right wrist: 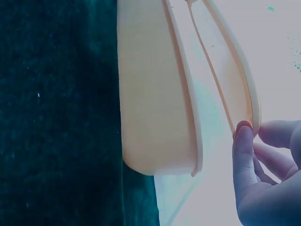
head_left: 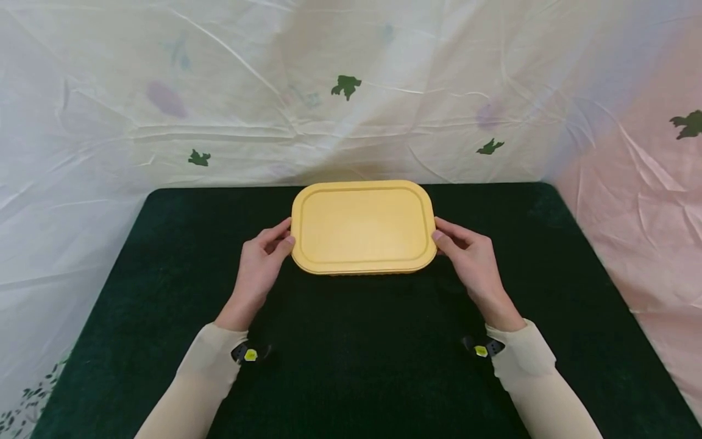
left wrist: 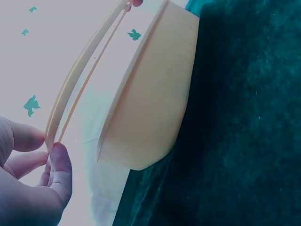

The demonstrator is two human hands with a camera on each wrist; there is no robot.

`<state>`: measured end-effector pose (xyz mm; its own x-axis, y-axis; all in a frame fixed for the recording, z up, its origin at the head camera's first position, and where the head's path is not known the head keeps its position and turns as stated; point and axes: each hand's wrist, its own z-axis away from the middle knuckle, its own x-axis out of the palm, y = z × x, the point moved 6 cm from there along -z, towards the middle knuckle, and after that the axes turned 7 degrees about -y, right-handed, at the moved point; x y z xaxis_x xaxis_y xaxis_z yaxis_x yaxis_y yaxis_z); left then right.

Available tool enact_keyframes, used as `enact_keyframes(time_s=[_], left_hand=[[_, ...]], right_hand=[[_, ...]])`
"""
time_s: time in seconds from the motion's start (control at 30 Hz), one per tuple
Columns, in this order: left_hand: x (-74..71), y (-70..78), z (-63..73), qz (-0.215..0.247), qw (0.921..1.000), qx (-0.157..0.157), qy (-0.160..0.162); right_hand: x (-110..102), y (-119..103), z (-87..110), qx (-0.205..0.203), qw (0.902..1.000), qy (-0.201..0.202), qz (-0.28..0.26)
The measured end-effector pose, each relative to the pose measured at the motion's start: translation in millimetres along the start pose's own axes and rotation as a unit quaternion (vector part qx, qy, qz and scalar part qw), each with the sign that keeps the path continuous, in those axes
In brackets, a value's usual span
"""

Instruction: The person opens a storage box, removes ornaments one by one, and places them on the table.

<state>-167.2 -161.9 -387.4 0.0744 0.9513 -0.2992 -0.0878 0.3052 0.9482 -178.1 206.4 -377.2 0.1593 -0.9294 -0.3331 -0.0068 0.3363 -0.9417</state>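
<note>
A yellow rectangular lid with rounded corners is held level by its two short ends. My left hand pinches the left end between thumb and fingers, and my right hand pinches the right end in the same way. Both wrist views show a visible gap between the lid and a yellow food container standing below it on the table. The container's rim faces up toward the lid's underside. From the head view the lid hides nearly all of the container.
A dark green cloth covers the table. Behind it hangs a pale curtain with green leaf-like shapes, and a pinkish curtain hangs along the right side. Each wrist carries a small dark strapped device.
</note>
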Motion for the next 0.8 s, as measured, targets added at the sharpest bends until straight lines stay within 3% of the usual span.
enact_keyframes(time_s=[0.33, 0.8], left_hand=[[-14.0, -1.1, 11.2, 0.007, 1.0000, 0.004, 0.003], [-32.7, -7.4, 21.2, -0.020, 0.9997, 0.008, 0.004]], right_hand=[[9.4, -4.8, 5.4, -0.010, 0.9998, -0.016, -0.007], [29.0, -10.1, 10.5, -0.029, 0.9991, -0.027, 0.014]])
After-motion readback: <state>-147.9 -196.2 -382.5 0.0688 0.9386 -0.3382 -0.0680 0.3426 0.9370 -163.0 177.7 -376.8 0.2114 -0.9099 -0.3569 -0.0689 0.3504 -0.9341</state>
